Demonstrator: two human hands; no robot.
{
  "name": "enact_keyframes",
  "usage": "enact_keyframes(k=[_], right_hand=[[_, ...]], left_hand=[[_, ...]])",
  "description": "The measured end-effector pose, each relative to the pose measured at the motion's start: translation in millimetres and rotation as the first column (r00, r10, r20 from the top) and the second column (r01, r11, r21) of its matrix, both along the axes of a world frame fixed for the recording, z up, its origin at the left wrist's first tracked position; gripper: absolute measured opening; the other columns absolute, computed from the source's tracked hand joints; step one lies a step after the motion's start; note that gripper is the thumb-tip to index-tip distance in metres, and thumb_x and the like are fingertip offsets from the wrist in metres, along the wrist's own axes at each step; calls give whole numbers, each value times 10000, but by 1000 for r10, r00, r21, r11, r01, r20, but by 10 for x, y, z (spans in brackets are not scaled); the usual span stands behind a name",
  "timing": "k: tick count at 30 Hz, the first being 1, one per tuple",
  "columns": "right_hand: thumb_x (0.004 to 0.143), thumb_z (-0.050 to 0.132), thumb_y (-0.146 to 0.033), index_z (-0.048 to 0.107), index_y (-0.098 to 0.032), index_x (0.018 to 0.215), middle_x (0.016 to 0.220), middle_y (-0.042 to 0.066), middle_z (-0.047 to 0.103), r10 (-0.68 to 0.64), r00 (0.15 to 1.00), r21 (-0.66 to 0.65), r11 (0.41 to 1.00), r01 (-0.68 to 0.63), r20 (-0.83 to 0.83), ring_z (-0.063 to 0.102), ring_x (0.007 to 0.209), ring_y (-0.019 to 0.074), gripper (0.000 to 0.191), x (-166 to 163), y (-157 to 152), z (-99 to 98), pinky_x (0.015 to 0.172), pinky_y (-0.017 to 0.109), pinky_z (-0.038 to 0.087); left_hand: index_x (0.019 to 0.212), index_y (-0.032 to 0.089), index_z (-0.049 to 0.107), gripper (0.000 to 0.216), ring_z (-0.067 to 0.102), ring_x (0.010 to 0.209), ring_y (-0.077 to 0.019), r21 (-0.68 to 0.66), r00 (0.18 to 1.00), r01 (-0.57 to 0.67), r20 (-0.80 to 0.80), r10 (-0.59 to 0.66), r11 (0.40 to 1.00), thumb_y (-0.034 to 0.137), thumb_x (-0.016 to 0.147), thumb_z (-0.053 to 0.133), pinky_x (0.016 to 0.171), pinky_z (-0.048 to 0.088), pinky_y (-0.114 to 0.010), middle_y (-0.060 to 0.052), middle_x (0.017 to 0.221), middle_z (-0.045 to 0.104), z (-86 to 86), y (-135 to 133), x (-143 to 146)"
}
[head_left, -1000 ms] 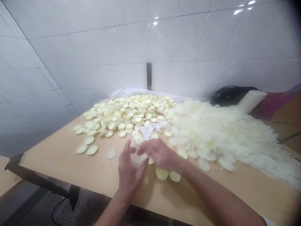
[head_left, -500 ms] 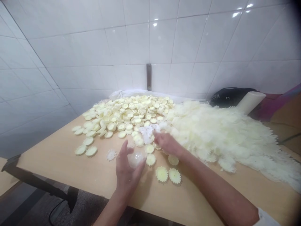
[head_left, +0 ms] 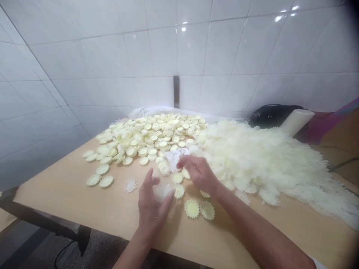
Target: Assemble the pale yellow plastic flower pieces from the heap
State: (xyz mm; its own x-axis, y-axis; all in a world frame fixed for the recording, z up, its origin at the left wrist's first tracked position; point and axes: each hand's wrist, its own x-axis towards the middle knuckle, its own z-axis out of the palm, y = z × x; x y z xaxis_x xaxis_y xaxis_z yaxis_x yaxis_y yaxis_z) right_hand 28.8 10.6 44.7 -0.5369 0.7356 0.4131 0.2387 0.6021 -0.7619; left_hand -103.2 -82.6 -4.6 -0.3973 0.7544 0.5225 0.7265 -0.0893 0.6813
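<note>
My left hand (head_left: pixel 153 203) is curled round a clear, rounded cup-like piece (head_left: pixel 163 190), with thumb and fingers on either side of it. To its right my right hand (head_left: pixel 198 172) is closed in a pinch; anything between its fingertips is too small to make out. Just beyond those fingertips lies a crumpled white cloth or paper (head_left: pixel 173 158). Pale yellow scalloped discs (head_left: pixel 192 208) lie near both hands, two of them side by side in front of my right forearm. A thin whitish scalloped piece (head_left: pixel 130 185) rests left of my left hand.
A large heap of pale yellow scalloped discs (head_left: pixel 157 130) covers the back of the wooden table (head_left: pixel 64 190). On the right spreads a mound of thin, translucent whitish pieces (head_left: pixel 252 157). Behind it are a white roll (head_left: pixel 297 121) and a black bag-like object (head_left: pixel 275 115), near the tiled wall (head_left: pixel 112 59).
My right hand has lifted slightly and turned, its fingers now bent in a pinch. My left hand keeps the clear piece almost in place. The whole view has shifted a little.
</note>
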Motion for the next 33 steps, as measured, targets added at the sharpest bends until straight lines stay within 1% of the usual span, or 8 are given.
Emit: enact_keyframes(k=[3, 7, 11, 15, 18, 22, 27, 33], right_hand=[[894, 215, -456, 587, -155, 691, 600, 21, 566, 246, 960, 62, 965, -256, 133, 531, 566, 119, 520, -101, -189, 28, 606, 290, 417], [906, 232, -398, 568, -145, 598, 654, 31, 608, 272, 906, 202, 916, -347, 323, 560, 663, 144, 521, -185, -293, 2, 814, 424, 347], [902, 185, -450, 601, -148, 702, 731, 44, 635, 288, 955, -46, 957, -285, 67, 581, 644, 122, 552, -124, -150, 76, 685, 304, 435], [870, 172, -527, 600, -139, 734, 778, 76, 640, 25, 992, -138, 989, -43, -125, 597, 760, 151, 594, -64, 188, 55, 692, 283, 444], [848, 172, -567, 589, -137, 683, 760, 86, 635, -125, 992, -130, 984, 120, -30, 595, 732, 165, 621, -74, 423, -104, 657, 282, 441], [815, 233, -603, 537, -144, 525, 651, 91, 624, -85, 991, -142, 985, 100, 108, 594, 635, 184, 622, -90, 549, -269, 583, 295, 429], [829, 236, -576, 549, -150, 556, 819, 108, 650, -59, 991, -145, 986, 76, 117, 606, 747, 185, 595, -89, 543, -250, 623, 287, 437], [827, 271, -572, 532, -147, 529, 641, 91, 626, -63, 988, -157, 984, 85, 140, 604, 662, 184, 581, -97, 525, -175, 574, 286, 436]], left_hand=[[1309, 185, 239, 722, 553, 908, -249, 13, 999, 28, -34, -27, 1000, 351, 698, 585, 711, 470, -406, -104, 979, 553, -52, 44, 2], [1330, 166, 193, 740, 568, 895, -253, -26, 997, 75, -9, -76, 997, 338, 712, 560, 683, 483, -394, -126, 1012, 552, -103, 104, 7], [1309, 180, 241, 714, 540, 948, -272, -20, 998, 54, 18, -54, 998, 355, 703, 577, 686, 472, -400, -130, 1039, 543, -57, 114, 41], [1296, 215, 261, 725, 554, 879, -252, -32, 997, 1, 75, 1, 999, 367, 677, 608, 686, 457, -405, -88, 960, 552, 10, 90, 68], [1289, 219, 268, 713, 553, 856, -236, -23, 996, 4, 90, -2, 1000, 372, 679, 605, 692, 450, -396, -84, 952, 542, 21, 69, 63], [1288, 219, 274, 702, 548, 845, -221, -2, 994, 1, 110, 0, 1000, 376, 685, 596, 699, 444, -382, -76, 935, 542, 0, 55, 48], [1276, 224, 302, 690, 544, 864, -218, 32, 991, -13, 131, 9, 999, 379, 674, 601, 704, 444, -373, -66, 923, 549, -26, 57, 31], [1284, 213, 273, 714, 538, 887, -220, 3, 996, -10, 92, 9, 1000, 355, 672, 612, 734, 442, -384, -69, 929, 545, -2, 12, -25]])
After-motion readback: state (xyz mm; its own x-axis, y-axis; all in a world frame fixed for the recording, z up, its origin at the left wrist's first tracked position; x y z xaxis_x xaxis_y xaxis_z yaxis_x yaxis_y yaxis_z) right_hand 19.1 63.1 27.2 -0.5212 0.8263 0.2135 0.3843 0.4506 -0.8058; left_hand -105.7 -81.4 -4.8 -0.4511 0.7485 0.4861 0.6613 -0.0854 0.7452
